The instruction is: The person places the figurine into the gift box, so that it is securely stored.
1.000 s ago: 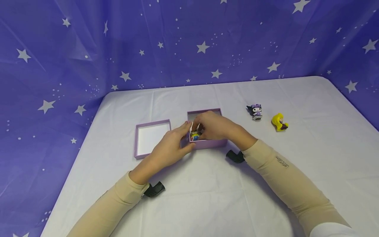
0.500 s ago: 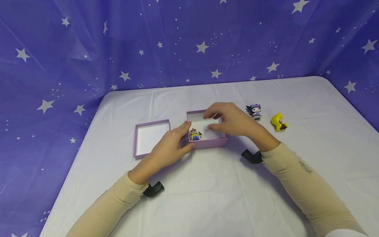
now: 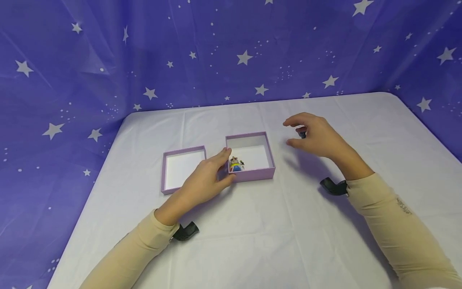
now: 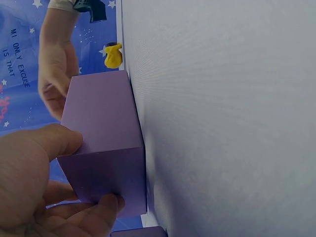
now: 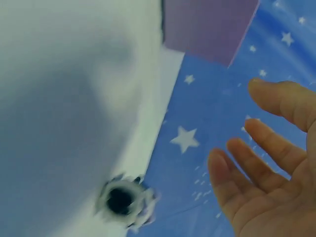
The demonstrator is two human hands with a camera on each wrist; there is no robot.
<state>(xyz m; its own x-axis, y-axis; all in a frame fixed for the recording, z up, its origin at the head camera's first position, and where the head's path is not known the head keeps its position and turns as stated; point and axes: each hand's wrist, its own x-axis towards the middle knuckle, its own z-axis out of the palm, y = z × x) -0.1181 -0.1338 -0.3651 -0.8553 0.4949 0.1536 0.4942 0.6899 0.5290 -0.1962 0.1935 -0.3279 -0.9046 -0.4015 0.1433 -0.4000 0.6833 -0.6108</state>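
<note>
A purple open-topped box [image 3: 252, 175] stands mid-table, with a small yellow-and-blue toy figure [image 3: 236, 165] inside its front left corner. My left hand [image 3: 202, 184] holds the box's left end; in the left wrist view the thumb lies at the top edge and the fingers against the side wall. To the right of the box, my right hand [image 3: 317, 136] is raised with parted fingers and nothing between them. Beneath it, mostly hidden, stands a black-and-purple figurine [image 3: 302, 135], blurred in the right wrist view. A yellow-haired figurine [image 4: 113, 57] shows in the left wrist view.
The purple box lid [image 3: 163, 172] lies left of the box with its white inside up, partly covered by the left hand. A white cloth [image 3: 245, 233] covers the table. Behind hangs a blue curtain with stars [image 3: 202, 52]. Dark wrist-worn devices [image 3: 333, 187] sit under both wrists.
My right hand has let go of the yellow-and-blue toy figure, left the box and moved right, over the black-and-purple figurine. The left hand has stayed at the box.
</note>
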